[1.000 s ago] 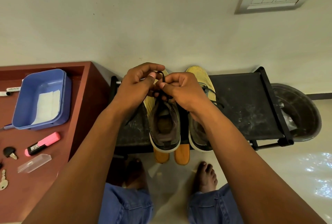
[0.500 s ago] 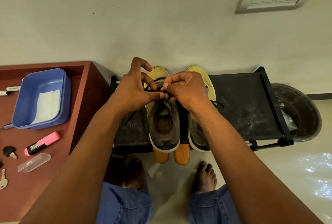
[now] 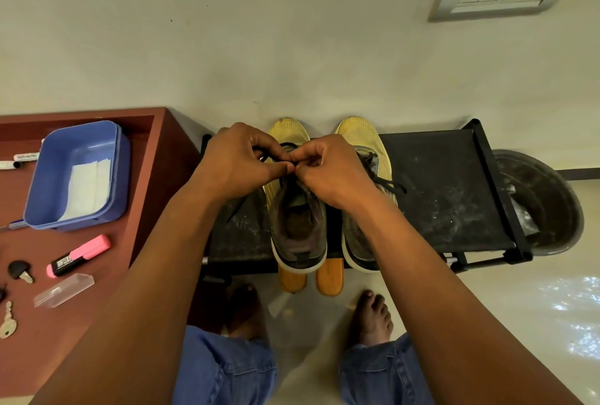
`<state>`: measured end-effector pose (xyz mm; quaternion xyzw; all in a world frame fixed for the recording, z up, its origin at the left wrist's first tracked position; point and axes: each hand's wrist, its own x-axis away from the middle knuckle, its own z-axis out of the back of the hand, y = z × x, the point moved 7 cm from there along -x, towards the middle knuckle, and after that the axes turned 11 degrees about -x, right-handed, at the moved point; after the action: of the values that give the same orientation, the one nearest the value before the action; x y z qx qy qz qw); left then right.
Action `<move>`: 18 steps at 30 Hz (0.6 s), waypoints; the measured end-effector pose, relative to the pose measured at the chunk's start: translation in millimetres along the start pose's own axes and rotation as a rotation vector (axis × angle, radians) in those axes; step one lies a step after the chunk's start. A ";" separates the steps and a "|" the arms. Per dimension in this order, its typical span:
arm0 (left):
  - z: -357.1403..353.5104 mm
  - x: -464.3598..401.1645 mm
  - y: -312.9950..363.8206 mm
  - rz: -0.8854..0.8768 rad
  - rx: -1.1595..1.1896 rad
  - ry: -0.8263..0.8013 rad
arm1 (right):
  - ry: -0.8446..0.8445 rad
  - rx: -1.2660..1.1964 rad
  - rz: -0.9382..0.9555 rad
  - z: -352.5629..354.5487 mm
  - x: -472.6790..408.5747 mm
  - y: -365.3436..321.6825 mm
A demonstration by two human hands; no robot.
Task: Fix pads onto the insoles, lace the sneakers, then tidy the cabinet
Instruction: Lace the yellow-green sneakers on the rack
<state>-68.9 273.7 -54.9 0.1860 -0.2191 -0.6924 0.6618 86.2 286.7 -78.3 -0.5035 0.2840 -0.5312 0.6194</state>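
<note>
Two yellow sneakers with dark collars stand side by side, toes to the wall, on a black shoe rack (image 3: 441, 184). Over the left sneaker (image 3: 297, 229) my left hand (image 3: 238, 163) and my right hand (image 3: 328, 171) meet, each pinching the black lace (image 3: 287, 146) at the sneaker's tongue. A loop of lace shows between my left fingers. The right sneaker (image 3: 360, 138) has its black lace lying loose across its side. Two orange insole ends (image 3: 329, 279) stick out below the rack's front edge.
A red-brown cabinet top (image 3: 152, 158) at left holds a blue tray (image 3: 78, 174) with white pads, a pink highlighter (image 3: 78, 255), a clear cap, markers and keys. A dark bucket (image 3: 545, 203) stands right of the rack. My bare feet are on the floor below.
My left fingers, spread half a second ago, have curled back down onto the lace, and both hands have closed together at the tongue.
</note>
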 end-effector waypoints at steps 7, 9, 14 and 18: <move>-2.3 -0.2 -7.0 0.042 0.084 -0.052 | -0.016 0.043 0.018 1.7 2.5 -2.9; -2.4 -0.1 -8.1 0.064 0.090 -0.059 | -0.004 -0.031 -0.001 2.0 2.5 0.5; -4.6 0.9 -5.7 0.098 0.091 -0.101 | -0.017 -0.082 -0.010 2.5 2.1 1.7; -4.1 1.2 -6.7 0.126 0.116 -0.101 | -0.029 -0.007 0.073 1.0 3.7 -6.1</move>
<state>-72.3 272.4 -61.9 0.1749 -0.3031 -0.6442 0.6802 85.8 284.0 -71.7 -0.5025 0.2950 -0.5000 0.6406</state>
